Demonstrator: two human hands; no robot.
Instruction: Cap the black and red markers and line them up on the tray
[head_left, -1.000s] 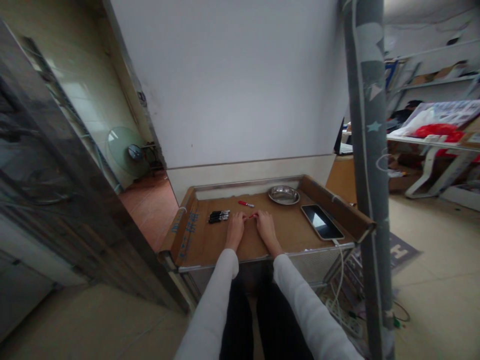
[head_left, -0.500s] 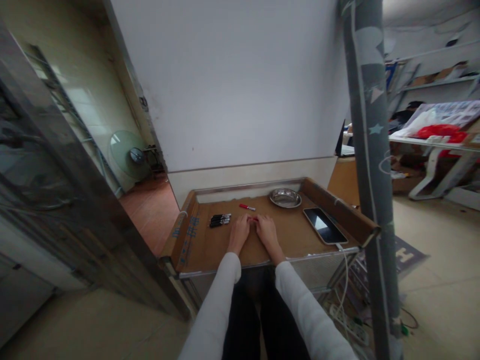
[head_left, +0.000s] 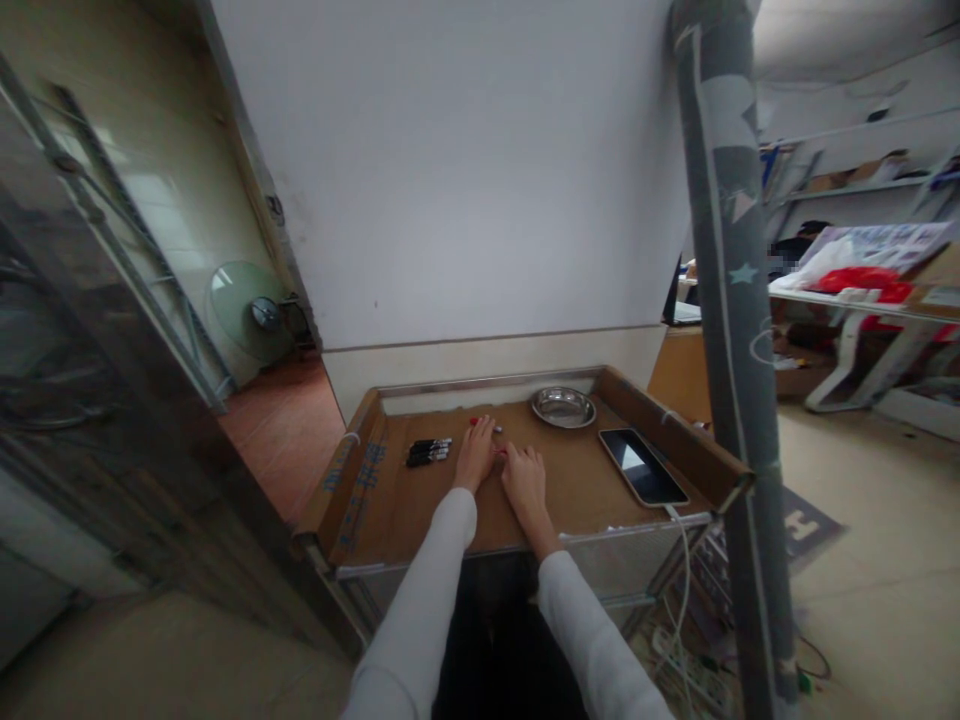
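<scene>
My left hand (head_left: 475,455) reaches over a red marker (head_left: 497,429), whose ends show behind its fingers; whether it grips that marker is hidden. My right hand (head_left: 524,483) lies just to the right, its fingers closed around a small red object (head_left: 500,451), which looks like another red marker and lies between the two hands. Left of my hands, several black markers (head_left: 428,453) lie side by side on the brown cardboard surface (head_left: 405,510).
A round metal dish (head_left: 564,408) stands at the back right of the cardboard-lined tray. A phone (head_left: 643,467) with a white cable (head_left: 683,580) lies at the right. Raised cardboard edges line both sides, and a wrapped pole (head_left: 739,330) stands to the right.
My left hand has moved forward to the red marker that lay apart at the back. My right hand has stayed low near the small red object. The view has shifted slightly.
</scene>
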